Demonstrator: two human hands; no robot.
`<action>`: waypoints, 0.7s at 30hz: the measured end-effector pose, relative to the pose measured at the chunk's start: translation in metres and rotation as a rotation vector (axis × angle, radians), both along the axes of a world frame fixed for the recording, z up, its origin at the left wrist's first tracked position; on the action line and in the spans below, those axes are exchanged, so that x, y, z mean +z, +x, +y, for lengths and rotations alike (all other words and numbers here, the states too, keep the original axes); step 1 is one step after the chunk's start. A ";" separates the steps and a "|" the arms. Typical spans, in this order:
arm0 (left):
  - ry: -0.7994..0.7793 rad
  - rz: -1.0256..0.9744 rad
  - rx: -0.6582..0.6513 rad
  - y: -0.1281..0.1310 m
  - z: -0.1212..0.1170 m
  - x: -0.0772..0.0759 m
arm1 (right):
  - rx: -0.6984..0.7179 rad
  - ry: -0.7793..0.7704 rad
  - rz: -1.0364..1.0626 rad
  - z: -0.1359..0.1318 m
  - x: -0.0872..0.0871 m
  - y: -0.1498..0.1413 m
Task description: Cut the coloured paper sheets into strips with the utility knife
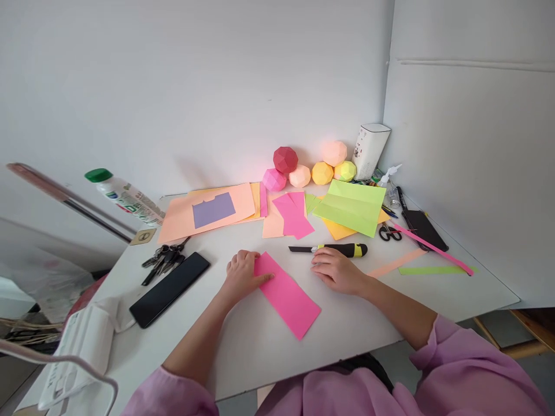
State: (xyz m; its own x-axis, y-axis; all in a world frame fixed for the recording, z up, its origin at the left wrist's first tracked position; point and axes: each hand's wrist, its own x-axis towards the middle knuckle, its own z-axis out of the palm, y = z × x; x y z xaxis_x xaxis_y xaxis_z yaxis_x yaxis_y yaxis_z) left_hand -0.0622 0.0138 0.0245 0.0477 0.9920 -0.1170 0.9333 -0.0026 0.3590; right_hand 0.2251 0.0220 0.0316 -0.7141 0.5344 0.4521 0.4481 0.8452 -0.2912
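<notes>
A bright pink rectangle of paper (292, 300) lies slanted on the table in front of me. My left hand (243, 274) is at its upper left end, the thumb across the top of the paper and the fingers bent at its left edge. My right hand (338, 271) rests on the table to the right of the paper, its fingers loosely stretched and holding nothing. Just above those fingers lies a black and yellow utility knife (347, 249), its blade pointing left; the fingertips are at or touching the handle's front end.
Behind are folded pink paper (295, 215), green paper (351, 205), peach sheets (173, 219) and faceted paper balls (285, 160). Scissors (390, 233), paper strips (433, 270) and a black case (425, 228) lie right. Keys (165, 258), a phone (170, 290) and a bottle (125, 196) are left.
</notes>
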 end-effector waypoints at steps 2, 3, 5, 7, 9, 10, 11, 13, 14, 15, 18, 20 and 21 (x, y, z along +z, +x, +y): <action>-0.011 0.003 -0.002 0.000 0.000 0.001 | 0.027 -0.018 0.035 -0.003 -0.001 -0.004; -0.014 0.002 -0.004 0.001 0.000 0.002 | 0.040 -0.032 0.044 -0.004 -0.001 -0.007; -0.020 -0.001 -0.005 0.001 0.000 0.004 | 0.055 -0.059 0.048 -0.006 -0.002 -0.010; -0.016 -0.009 -0.006 0.002 0.000 0.005 | 0.052 -0.078 0.042 -0.008 -0.004 -0.013; -0.001 -0.019 -0.017 0.003 0.000 0.005 | 0.045 -0.088 0.036 -0.008 -0.005 -0.013; 0.012 -0.025 -0.027 0.003 0.000 0.004 | 0.044 -0.095 0.032 -0.008 -0.006 -0.014; 0.026 -0.033 -0.039 0.004 0.000 0.003 | 0.044 -0.100 0.029 -0.008 -0.006 -0.013; 0.054 -0.059 -0.060 0.004 0.000 0.002 | 0.047 -0.107 0.028 -0.007 -0.008 -0.013; 0.060 -0.085 -0.069 0.004 0.001 0.001 | 0.050 -0.110 0.033 -0.006 -0.008 -0.012; 0.056 -0.129 -0.074 0.005 0.001 0.001 | 0.056 -0.116 0.042 -0.005 -0.009 -0.011; -0.035 -0.446 -0.039 0.006 0.002 0.003 | 0.083 -0.155 0.088 -0.004 -0.011 -0.010; -0.126 -0.768 -0.011 0.009 0.000 0.006 | 0.086 -0.222 0.125 -0.005 -0.011 -0.009; -0.160 -0.915 -0.009 0.011 -0.001 0.007 | 0.080 -0.271 0.143 -0.006 -0.011 -0.009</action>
